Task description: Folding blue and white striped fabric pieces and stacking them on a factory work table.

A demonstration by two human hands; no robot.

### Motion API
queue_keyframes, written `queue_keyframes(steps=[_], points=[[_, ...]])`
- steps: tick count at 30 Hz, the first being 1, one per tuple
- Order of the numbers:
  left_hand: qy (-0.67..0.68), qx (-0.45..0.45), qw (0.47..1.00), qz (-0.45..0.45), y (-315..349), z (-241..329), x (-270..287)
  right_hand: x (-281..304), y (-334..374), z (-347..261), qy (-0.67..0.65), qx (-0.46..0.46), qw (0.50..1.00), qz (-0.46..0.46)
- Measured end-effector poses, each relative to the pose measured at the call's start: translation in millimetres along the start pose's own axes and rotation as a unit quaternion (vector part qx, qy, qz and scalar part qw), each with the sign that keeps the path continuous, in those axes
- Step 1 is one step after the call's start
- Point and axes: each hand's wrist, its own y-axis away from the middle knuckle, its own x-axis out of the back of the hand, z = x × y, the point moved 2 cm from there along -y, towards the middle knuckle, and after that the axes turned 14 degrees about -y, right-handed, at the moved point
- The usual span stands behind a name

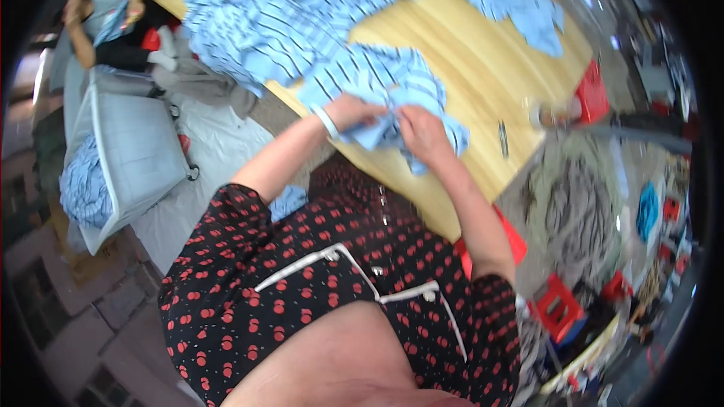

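A light-blue garment with dark stripes [411, 75] lies bunched at the near edge of a wooden table [475, 68]. My left hand [354, 113], with a white band at the wrist, is closed on the cloth with fingers pinched. Close beside it, my right hand [424, 134] is also closed on the same garment. Both sets of fingertips almost meet at one spot; the exact detail between them is too small to make out. Part of the cloth hangs below my right hand over the table edge.
A large heap of striped blue garments [264, 22] covers the table's far left. A slim dark tool [504, 139] lies on the right. At left stand a wheeled white bin [143, 154] holding blue cloth and a seated person [113, 22]. Red stools [558, 307] and grey cloth [577, 207] are at right.
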Motion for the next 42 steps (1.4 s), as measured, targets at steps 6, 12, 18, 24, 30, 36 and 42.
queue_keyframes(steps=[6, 12, 18, 24, 30, 36, 42], points=[[0.095, -0.063, 0.993, 0.015, -7, -10, -5, -9, 0, 2, -0.002, 0.005, 1.0, 0.03], [0.23, 0.049, 0.949, 0.209, -3, -2, -28, -18, -14, -24, -0.104, 0.009, 0.994, 0.03], [0.235, 0.135, 0.941, 0.203, 4, 8, -46, -20, -8, -7, -0.105, -0.073, 0.988, 0.084], [0.258, 0.177, 0.929, 0.198, -6, -2, -61, -26, -2, -5, -0.102, -0.07, 0.984, 0.128], [0.237, 0.176, 0.935, 0.195, -3, -6, -66, -30, 2, -4, -0.082, -0.098, 0.983, 0.132], [0.132, 0.092, 0.959, 0.233, -5, -17, -69, -35, 4, 6, -0.008, -0.008, 0.995, 0.095], [-0.028, -0.115, 0.946, 0.303, -10, -21, -66, -34, 7, 8, 0.012, -0.039, 0.997, 0.065]])
